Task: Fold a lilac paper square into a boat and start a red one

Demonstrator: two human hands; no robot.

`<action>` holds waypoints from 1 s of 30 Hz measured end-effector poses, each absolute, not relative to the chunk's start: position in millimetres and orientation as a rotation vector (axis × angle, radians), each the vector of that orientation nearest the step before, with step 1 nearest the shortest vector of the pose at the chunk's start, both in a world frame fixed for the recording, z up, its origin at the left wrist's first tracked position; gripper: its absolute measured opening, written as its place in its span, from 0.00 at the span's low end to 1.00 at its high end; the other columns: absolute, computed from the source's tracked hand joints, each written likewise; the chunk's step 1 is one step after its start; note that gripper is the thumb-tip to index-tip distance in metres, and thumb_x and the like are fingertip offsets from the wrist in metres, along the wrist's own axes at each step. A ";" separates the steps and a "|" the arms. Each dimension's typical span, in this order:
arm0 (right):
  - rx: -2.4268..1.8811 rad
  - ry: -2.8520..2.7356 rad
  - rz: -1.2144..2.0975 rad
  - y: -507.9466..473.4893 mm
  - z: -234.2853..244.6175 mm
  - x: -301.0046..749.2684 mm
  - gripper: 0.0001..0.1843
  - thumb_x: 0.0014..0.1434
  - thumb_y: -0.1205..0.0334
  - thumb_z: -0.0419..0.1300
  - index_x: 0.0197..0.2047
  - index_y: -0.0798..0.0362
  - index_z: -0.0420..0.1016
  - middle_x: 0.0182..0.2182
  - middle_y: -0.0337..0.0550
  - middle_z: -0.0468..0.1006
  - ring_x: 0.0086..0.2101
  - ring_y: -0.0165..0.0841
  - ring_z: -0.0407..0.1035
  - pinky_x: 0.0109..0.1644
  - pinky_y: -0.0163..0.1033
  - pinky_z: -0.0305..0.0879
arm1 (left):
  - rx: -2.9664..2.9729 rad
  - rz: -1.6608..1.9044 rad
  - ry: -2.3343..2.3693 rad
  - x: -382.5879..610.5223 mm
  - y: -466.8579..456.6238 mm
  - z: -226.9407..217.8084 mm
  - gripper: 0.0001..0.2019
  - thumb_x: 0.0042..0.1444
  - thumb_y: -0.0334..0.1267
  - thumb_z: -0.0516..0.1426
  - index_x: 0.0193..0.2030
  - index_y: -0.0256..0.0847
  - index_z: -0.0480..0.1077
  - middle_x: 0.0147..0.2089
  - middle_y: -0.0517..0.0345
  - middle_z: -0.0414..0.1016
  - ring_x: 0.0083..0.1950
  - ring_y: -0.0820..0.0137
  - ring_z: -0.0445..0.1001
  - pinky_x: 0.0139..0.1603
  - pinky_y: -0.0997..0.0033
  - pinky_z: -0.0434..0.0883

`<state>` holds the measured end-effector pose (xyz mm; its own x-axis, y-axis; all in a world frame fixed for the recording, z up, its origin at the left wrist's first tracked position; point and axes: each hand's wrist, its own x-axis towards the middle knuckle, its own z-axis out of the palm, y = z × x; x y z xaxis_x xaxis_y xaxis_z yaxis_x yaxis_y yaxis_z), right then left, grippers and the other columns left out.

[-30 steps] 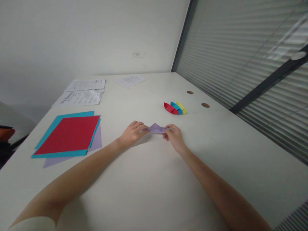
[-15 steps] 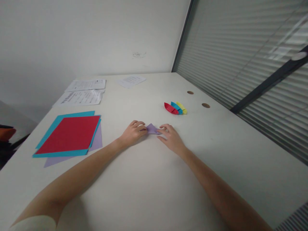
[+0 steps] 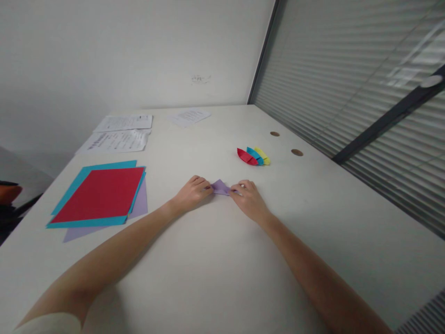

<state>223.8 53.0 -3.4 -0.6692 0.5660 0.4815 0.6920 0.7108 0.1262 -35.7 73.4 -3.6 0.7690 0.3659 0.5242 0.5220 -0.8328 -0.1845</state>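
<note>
A small folded piece of lilac paper (image 3: 221, 187) lies on the white table (image 3: 215, 260) in the middle of the view. My left hand (image 3: 192, 191) rests curled on the table with its fingertips pinching the paper's left end. My right hand (image 3: 249, 201) presses down on the paper's right end with bent fingers. Part of the paper is hidden under both sets of fingertips.
Three folded paper boats, red (image 3: 246, 157), blue (image 3: 255, 155) and yellow (image 3: 262, 155), sit beyond my right hand. A stack of red, blue and lilac sheets (image 3: 99, 195) lies at left. Printed papers (image 3: 116, 134) lie further back. Window blinds (image 3: 361, 93) run along the right.
The lilac paper has been folded narrower. My right hand moved leftward over it and now presses its right end; my left hand stayed in place.
</note>
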 end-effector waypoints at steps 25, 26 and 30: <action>-1.050 -2.458 -0.374 57.0 -8.0 225.8 0.07 0.63 0.66 0.59 0.39 0.50 0.80 0.37 0.45 0.76 0.41 0.37 0.60 0.44 0.43 0.54 | -2.603 -0.518 -0.655 -42.2 83.4 -2.0 0.08 0.65 0.33 0.53 0.43 0.38 0.74 0.41 0.51 0.77 0.47 0.63 0.69 0.48 0.61 0.62; -1.053 -2.453 -0.378 57.4 -8.4 225.9 0.07 0.63 0.66 0.60 0.39 0.50 0.80 0.37 0.45 0.76 0.40 0.37 0.60 0.44 0.43 0.53 | -2.600 -0.509 -0.655 -41.9 83.2 -1.5 0.08 0.65 0.33 0.53 0.42 0.38 0.74 0.40 0.52 0.76 0.46 0.64 0.69 0.48 0.60 0.62; -1.073 -2.442 -0.413 58.2 -9.2 226.5 0.07 0.62 0.66 0.61 0.35 0.49 0.80 0.38 0.44 0.75 0.41 0.37 0.59 0.44 0.44 0.52 | -2.580 -0.526 -0.691 -40.9 82.1 1.4 0.08 0.64 0.34 0.54 0.38 0.38 0.74 0.39 0.52 0.75 0.44 0.64 0.69 0.47 0.61 0.62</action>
<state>226.5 58.2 -9.2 -0.6028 0.6194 0.5030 0.7504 0.6544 0.0935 -40.9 82.1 1.4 0.8054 0.3817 0.4535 0.5390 -0.7900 -0.2921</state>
